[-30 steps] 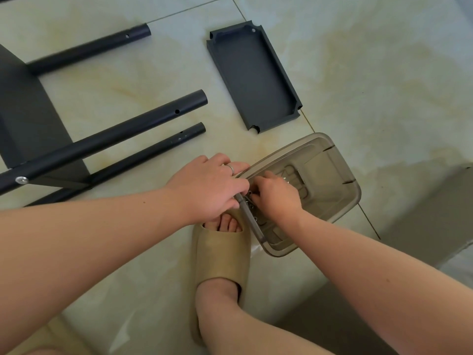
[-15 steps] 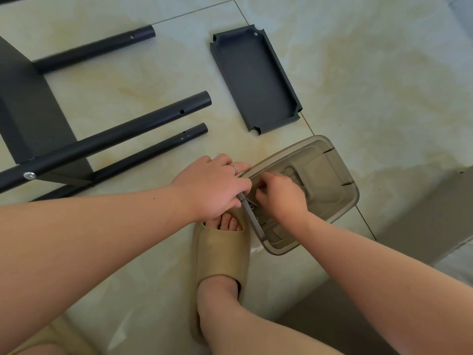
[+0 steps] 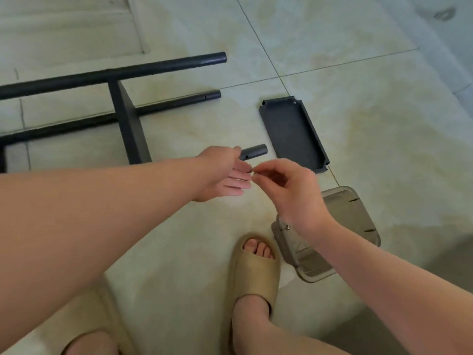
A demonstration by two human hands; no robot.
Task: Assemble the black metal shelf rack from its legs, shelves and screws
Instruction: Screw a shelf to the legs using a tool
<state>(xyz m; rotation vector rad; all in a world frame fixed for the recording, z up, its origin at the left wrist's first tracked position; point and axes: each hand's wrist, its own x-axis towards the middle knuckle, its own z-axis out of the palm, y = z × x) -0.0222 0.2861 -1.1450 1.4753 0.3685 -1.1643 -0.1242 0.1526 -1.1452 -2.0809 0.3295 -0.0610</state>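
The part-built black rack lies on its side on the tiled floor, with two long legs (image 3: 128,70) (image 3: 179,103) joined by a shelf panel (image 3: 130,124). The open end of a nearer leg (image 3: 254,151) sticks out just beyond my left hand (image 3: 222,175), whose fingers are straight and held beside it. My right hand (image 3: 291,193) pinches a small silvery screw (image 3: 254,172) right at the left fingertips. A loose black shelf tray (image 3: 291,134) lies to the right of the leg end.
A translucent grey plastic box (image 3: 355,216) holding small hardware sits on the floor under my right wrist. My foot in a beige sandal (image 3: 253,272) is beside the box, and a second sandal (image 3: 102,316) is at the lower left.
Both hands have left the plastic box and moved up toward the leg end. The right hand now pinches a screw, and the left hand has opened. The view has shifted.
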